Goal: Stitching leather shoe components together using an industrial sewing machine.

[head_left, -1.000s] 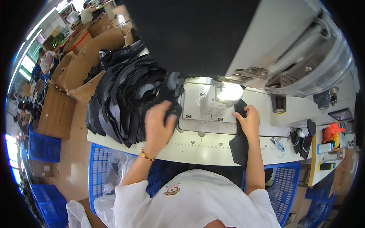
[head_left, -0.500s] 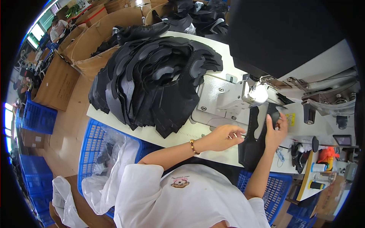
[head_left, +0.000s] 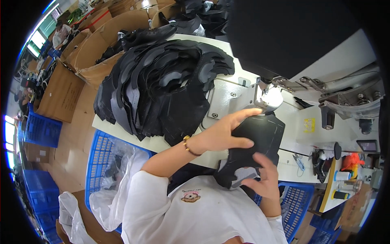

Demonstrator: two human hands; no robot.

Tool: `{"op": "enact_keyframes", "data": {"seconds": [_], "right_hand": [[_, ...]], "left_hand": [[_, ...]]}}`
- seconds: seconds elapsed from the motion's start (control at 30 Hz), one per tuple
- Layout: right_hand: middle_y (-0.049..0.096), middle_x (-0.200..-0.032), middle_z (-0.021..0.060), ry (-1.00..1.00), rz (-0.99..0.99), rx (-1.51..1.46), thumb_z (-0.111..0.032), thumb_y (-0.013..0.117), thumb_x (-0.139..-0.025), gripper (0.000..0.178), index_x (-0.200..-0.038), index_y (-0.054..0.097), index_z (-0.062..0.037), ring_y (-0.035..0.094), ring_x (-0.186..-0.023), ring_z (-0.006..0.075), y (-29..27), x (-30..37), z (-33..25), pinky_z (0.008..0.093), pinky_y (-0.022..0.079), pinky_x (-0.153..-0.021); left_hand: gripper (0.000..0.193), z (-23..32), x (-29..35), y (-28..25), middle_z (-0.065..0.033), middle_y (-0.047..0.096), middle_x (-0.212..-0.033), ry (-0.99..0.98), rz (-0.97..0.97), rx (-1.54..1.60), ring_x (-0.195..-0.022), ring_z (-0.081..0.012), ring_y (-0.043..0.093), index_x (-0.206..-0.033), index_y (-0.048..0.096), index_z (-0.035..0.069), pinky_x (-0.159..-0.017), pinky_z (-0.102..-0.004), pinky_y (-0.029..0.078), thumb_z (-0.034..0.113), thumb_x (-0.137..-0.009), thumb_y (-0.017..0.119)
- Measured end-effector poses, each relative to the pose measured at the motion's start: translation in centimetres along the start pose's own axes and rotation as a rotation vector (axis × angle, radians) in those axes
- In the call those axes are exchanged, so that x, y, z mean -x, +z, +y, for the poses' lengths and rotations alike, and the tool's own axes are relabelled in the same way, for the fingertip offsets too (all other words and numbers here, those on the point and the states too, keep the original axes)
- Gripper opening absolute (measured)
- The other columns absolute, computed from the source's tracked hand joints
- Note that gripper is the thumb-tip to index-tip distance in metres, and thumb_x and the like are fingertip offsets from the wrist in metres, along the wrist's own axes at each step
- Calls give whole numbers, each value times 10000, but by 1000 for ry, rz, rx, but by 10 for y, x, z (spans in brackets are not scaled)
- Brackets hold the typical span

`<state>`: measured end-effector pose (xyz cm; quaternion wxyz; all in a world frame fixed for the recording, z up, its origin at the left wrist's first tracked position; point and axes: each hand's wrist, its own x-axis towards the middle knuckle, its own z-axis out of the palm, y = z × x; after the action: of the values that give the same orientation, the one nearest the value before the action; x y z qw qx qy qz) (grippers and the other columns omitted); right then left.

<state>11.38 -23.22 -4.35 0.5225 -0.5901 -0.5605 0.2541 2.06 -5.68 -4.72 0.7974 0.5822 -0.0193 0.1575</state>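
A black shoe-upper piece [head_left: 260,132] lies under the lit head of a sewing machine [head_left: 269,99], its wide end at the machine and its grey-edged, cut-out end hanging toward my body. Thin pale stitch lines run across the wide end. My left hand [head_left: 223,132], with a beaded bracelet at the wrist, reaches over the piece's left edge, fingertips close beneath the machine head and thumb stretched over the black surface. Near the cut-out end is my right hand [head_left: 265,179], thumb and fingers apart; whether it touches the piece I cannot tell.
A large heap of black upper pieces [head_left: 158,89] covers the table's left side. Blue thread snips [head_left: 299,162] lie at the right. Thread spools [head_left: 341,195] stand on a side shelf. Blue baskets [head_left: 95,162] flank my body, and cardboard boxes [head_left: 61,91] line the far left.
The upper piece has swung round, its wide end now at the machine. My left hand has moved forward onto it. My right hand has left its far end and come back toward my body.
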Motion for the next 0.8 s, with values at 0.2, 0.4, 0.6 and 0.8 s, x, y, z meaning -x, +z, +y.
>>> {"op": "enact_keyframes", "data": {"seconds": [0.2, 0.4, 0.6, 0.8], "right_hand": [[585, -852, 65, 88, 81, -167, 15, 534, -769, 223, -989, 545, -16, 533, -590, 50, 11, -27, 8, 155, 426, -458], [530, -697, -4, 118, 45, -308, -50, 527, -795, 143, -934, 559, -39, 473, -501, 23, 11, -50, 11, 151, 395, -436], [497, -655, -24, 187, 143, -494, -79, 515, -809, 143, -940, 560, -43, 449, -501, 3, 16, -60, 5, 146, 401, -440], [517, -739, -4, 181, 174, -567, -43, 510, -806, 152, -945, 554, 0, 465, -599, 5, 10, -63, 12, 153, 453, -468]], "left_hand": [[592, 38, 5, -12, -57, 536, -1005, -160, 14, -159, -884, -81, 498, -1202, 356, -21, -780, -211, 406, -52, -674, 621], [227, 42, -32, -29, 73, 438, -560, -346, 61, -421, -517, -8, 330, -721, 576, 3, -441, -182, 286, 213, -803, 550], [201, 47, -51, -26, 44, 513, -612, -319, 152, -540, -538, -13, 408, -762, 592, 11, -478, -173, 350, 203, -802, 548], [195, 54, -64, -19, -28, 591, -759, -439, 320, -493, -652, -58, 497, -852, 604, -15, -598, -187, 404, 121, -713, 605]]}}
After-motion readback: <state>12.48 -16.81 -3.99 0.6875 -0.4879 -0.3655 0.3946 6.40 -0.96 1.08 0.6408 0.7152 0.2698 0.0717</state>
